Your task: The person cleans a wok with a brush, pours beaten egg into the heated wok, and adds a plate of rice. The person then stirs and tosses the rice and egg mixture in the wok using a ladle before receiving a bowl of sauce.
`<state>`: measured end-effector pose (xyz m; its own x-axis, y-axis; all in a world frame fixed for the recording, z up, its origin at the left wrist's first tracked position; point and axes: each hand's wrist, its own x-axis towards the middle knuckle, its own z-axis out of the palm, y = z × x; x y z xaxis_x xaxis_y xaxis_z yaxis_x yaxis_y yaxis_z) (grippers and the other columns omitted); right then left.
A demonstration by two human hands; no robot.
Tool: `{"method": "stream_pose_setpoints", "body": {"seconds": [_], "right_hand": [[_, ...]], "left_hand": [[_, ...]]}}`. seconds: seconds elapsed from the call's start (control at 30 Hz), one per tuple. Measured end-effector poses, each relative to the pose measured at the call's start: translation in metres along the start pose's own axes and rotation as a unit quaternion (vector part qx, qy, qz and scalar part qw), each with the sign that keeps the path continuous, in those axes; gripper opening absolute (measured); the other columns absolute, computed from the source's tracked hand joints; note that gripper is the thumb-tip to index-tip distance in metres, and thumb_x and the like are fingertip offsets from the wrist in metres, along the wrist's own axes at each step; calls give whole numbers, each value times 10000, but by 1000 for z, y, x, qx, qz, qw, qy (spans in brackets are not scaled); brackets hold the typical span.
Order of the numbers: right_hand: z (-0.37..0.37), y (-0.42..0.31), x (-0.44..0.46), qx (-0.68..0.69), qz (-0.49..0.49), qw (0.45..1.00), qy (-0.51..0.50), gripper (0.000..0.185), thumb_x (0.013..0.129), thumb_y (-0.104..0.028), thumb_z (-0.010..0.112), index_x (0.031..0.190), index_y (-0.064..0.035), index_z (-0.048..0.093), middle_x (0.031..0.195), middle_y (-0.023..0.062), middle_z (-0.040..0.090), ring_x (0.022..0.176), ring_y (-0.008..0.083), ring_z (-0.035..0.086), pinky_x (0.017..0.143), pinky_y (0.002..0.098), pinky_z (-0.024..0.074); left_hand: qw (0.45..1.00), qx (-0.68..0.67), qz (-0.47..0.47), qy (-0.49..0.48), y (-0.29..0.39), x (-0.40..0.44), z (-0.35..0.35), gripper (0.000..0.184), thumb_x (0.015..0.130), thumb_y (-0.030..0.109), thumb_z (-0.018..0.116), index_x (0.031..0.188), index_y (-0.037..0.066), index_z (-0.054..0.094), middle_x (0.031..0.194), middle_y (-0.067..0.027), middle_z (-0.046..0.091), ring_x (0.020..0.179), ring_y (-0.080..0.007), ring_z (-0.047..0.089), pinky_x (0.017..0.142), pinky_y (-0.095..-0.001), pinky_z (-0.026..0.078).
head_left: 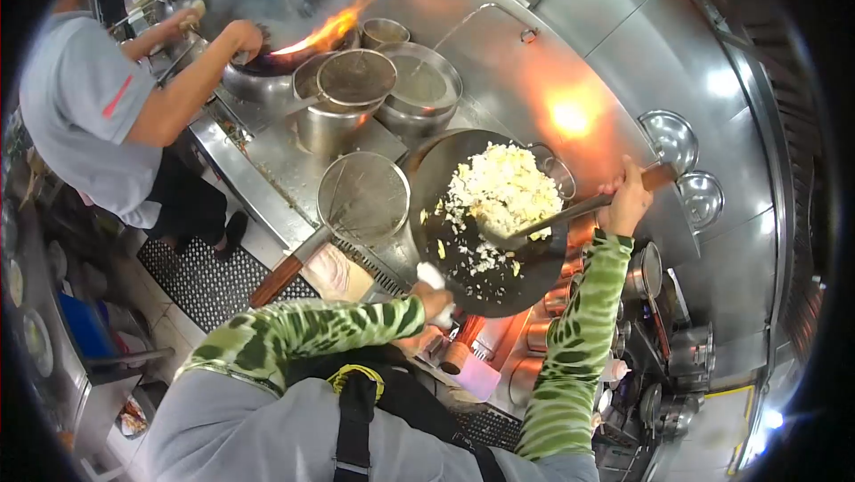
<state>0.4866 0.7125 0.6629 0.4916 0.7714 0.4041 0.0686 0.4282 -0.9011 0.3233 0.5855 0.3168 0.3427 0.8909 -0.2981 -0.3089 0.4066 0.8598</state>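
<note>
A dark wok holds a heap of pale rice with yellow bits, and loose grains lie lower in the wok. My right hand grips the handle of a ladle, whose bowl rests against the rice. At the wok's near edge, my left hand is closed around a white cloth. A round strainer with a wooden handle lies just left of the wok.
A co-worker stands at the left by a flaming wok. Steel pots with a strainer stand behind mine. Metal bowls are at the right, above shelves of pots. A folded cloth lies on the near counter.
</note>
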Motion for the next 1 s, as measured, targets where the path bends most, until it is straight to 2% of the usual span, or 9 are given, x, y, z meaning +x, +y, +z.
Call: {"method": "stream_pose_setpoints", "body": {"seconds": [0.07, 0.1, 0.2, 0.3, 0.4, 0.53, 0.6, 0.67, 1.0], "right_hand": [[7, 1, 13, -43, -16, 999, -5, 173, 827, -160, 661, 729, -81, 543, 518, -5, 418, 416, 109, 432, 379, 256, 383], [10, -3, 14, -60, -24, 998, -6, 177, 829, -171, 662, 725, -83, 549, 508, -8, 407, 412, 106, 423, 383, 249, 376], [27, -78, -26, -13, -163, 986, 40, 220, 812, -175, 679, 691, -43, 551, 527, -2, 455, 412, 96, 422, 423, 220, 344], [16, -28, -20, -42, -165, 985, 23, 168, 799, -118, 667, 715, -12, 567, 548, 16, 479, 412, 118, 448, 412, 262, 379], [25, 69, 12, -52, -95, 994, 25, 117, 786, -61, 654, 739, 18, 583, 569, 35, 504, 413, 139, 475, 400, 304, 415], [40, -11, -1, 2, -157, 987, 22, 161, 779, -117, 679, 718, -11, 573, 516, 26, 503, 397, 118, 460, 376, 265, 346], [40, 30, 2, -4, -204, 979, 28, 137, 791, -112, 665, 737, -12, 588, 521, 25, 506, 395, 117, 469, 382, 268, 367], [40, 87, 20, -45, -111, 992, -33, 132, 799, -104, 656, 732, -18, 582, 514, 17, 500, 385, 116, 467, 388, 265, 385], [23, 55, 35, -49, -61, 996, -29, 90, 774, -65, 677, 774, -28, 595, 573, 12, 533, 409, 101, 471, 385, 237, 358]], "left_hand": [[974, 137, -144, 106, 80, -2, 20, 330, 830, 227, 617, 949, -81, 633, 759, -149, 646, 629, -232, 634, 576, -330, 546], [970, -116, -174, 121, 109, 0, 33, 320, 823, 236, 624, 863, -82, 634, 701, -138, 613, 552, -241, 593, 556, -337, 546], [978, -52, -188, 74, 86, 56, 29, 248, 832, 191, 609, 1003, 10, 615, 964, -172, 627, 820, -323, 653, 575, -460, 588], [990, 124, -49, 42, 36, 91, 20, 286, 817, 191, 604, 893, -84, 602, 861, -206, 618, 699, -303, 642, 522, -430, 573], [987, -12, -143, 69, 62, 74, 27, 403, 795, 208, 621, 869, -183, 560, 812, -227, 596, 711, -300, 617, 564, -405, 564], [977, 159, -61, 129, 74, 69, 25, 396, 769, 192, 639, 841, -192, 575, 808, -229, 622, 644, -263, 607, 612, -375, 518], [986, -28, -138, 92, 72, 70, 28, 332, 773, 144, 632, 821, -180, 580, 777, -200, 616, 625, -274, 622, 645, -383, 543], [971, 237, 34, 19, -3, 105, 10, 308, 781, 127, 624, 798, -177, 578, 759, -187, 610, 611, -275, 627, 592, -405, 549], [977, -27, -205, 50, 103, 50, 26, 351, 796, 204, 644, 933, -116, 598, 776, -195, 632, 571, -283, 628, 508, -363, 568]]}}
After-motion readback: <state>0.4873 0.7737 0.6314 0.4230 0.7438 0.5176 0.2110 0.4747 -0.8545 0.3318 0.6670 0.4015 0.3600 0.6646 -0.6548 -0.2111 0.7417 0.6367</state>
